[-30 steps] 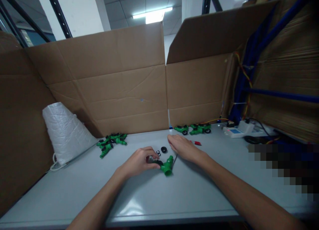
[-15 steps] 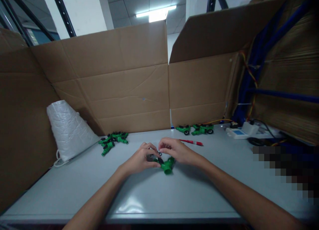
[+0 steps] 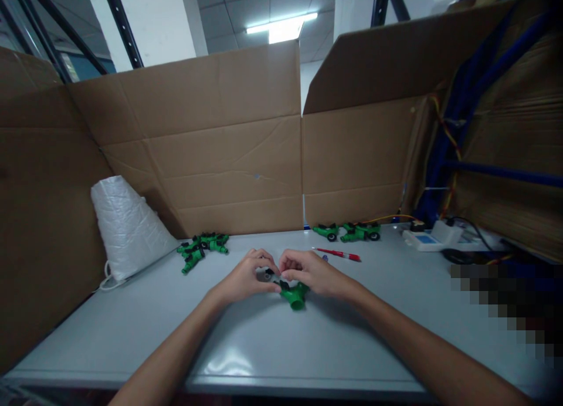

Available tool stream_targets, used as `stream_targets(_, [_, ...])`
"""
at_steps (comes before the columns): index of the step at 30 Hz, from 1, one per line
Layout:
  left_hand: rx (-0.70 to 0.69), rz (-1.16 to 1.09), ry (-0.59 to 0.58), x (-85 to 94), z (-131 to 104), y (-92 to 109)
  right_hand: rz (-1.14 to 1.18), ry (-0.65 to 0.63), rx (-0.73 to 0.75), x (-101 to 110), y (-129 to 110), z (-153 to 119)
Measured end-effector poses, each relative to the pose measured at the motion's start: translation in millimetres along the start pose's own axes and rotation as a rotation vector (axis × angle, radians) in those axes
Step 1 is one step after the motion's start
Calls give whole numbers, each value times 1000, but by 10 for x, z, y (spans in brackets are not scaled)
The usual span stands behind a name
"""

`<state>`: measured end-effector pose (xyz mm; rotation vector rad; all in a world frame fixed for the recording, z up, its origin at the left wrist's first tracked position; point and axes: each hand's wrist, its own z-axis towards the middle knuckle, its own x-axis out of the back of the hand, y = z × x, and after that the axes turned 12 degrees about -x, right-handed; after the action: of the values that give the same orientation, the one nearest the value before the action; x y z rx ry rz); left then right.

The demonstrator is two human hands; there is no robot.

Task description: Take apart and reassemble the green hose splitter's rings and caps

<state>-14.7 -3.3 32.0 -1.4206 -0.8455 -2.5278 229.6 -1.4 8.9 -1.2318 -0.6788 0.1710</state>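
Note:
In the middle of the table, a green toy vehicle [image 3: 295, 298] with black parts lies between my hands, its round open end facing me. My left hand [image 3: 248, 278] curls around its left side, thumb below and fingers above. A dark wheel-like part [image 3: 266, 273] shows inside that grip. From the right, my right hand [image 3: 310, 271] reaches in with thumb and fingertips pinched together just above the toy. Whatever sits in that pinch is too small or hidden to name.
Several green toy vehicles [image 3: 192, 257] lie at back left, more green toy vehicles [image 3: 326, 232] at back right. A red pen-like tool [image 3: 341, 254] rests behind my right hand. A white wrapped bag [image 3: 127, 230] stands left, a power strip [image 3: 440, 236] right. Cardboard walls [image 3: 229, 159] surround the table [image 3: 246, 341].
The view has shifted slightly. My right fingertips have closed in toward my left fingers, and the small black ring between them no longer shows. A small blue item now shows near the red tool.

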Motion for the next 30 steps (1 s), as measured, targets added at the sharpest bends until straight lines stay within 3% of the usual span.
stream_targets(6, [7,1,-49,-107,-6,-29,-48,-32,-5,3,24,-1])
stream_targets(19, [-44,-65,-30,-134,3,-26,-82,-87,-1,-1,-104,-55])
stream_targets(30, [-29,-80,-85,-187,-7,-31,-127,-157,-36,100,-107,-66])
